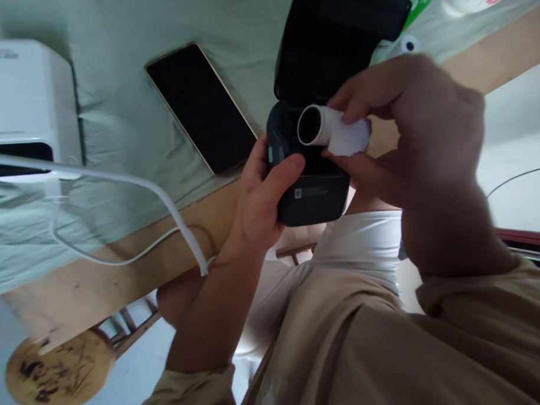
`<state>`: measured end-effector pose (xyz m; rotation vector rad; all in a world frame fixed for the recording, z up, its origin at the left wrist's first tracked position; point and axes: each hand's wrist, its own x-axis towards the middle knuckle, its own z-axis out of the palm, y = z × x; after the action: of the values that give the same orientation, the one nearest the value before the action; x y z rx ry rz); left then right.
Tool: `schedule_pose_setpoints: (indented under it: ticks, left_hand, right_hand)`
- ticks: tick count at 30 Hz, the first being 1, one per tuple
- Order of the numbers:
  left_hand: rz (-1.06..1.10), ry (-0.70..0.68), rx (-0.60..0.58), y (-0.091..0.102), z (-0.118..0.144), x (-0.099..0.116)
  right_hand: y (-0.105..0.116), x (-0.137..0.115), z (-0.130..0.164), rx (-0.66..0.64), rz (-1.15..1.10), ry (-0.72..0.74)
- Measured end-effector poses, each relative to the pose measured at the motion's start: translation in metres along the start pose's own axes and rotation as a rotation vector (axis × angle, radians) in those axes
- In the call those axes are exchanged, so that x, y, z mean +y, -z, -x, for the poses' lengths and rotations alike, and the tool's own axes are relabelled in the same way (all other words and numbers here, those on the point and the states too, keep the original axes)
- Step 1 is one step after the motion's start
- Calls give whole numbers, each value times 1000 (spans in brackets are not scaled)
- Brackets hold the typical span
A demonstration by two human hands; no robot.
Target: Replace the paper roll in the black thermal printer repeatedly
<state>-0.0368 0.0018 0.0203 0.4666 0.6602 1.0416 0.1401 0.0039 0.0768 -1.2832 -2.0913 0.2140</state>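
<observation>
Left hand (261, 197): grips open dark printer (311, 192) at table edge. Right hand (409, 132): pinches white paper roll (332, 129) just above printer's bay, roll axis pointing left toward the phone (200, 104).

The device (314, 195) held in the left hand (261, 197) looks like dark matt plastic, its open lid (339, 40) the same. Between the right hand's (422, 138) fingertips, the roll (333, 129) is smooth white paper. Left of the left hand lies a phone (200, 104) with a glossy black face, on wrinkled pale green cloth (116, 113) over the bare wooden bench (122, 278). Farther left, a white box (22, 93) of smooth plastic.
</observation>
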Motion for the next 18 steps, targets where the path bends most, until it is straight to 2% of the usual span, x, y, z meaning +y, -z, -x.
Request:
schedule_pose_setpoints:
  ticks: [3, 5, 8, 10, 12, 14, 15, 18]
  left_hand:
    - [22, 10, 29, 0, -1, 0]
    - [48, 27, 25, 0, -2, 0]
    - [87, 26, -17, 0, -2, -1]
    - [84, -8, -14, 1, -2, -1]
    - [50, -44, -6, 2, -1, -2]
    - [7, -65, -10, 4, -1, -2]
    - [-6, -74, -20, 5, -1, -2]
    - [-37, -112, -35, 8, -2, -2]
  right_hand:
    - [-6, 5, -1, -17, 95, 172]
    - [-9, 7, 3, 50, 83, 209]
    - [-10, 1, 12, 125, 40, 180]
    - [-9, -5, 16, 90, 5, 206]
    - [-10, -6, 20, 2, 0, 249]
    - [-11, -4, 22, -3, -49, 274]
    - [-13, -1, 23, 49, -82, 237]
    - [-20, 7, 22, 341, -156, 16]
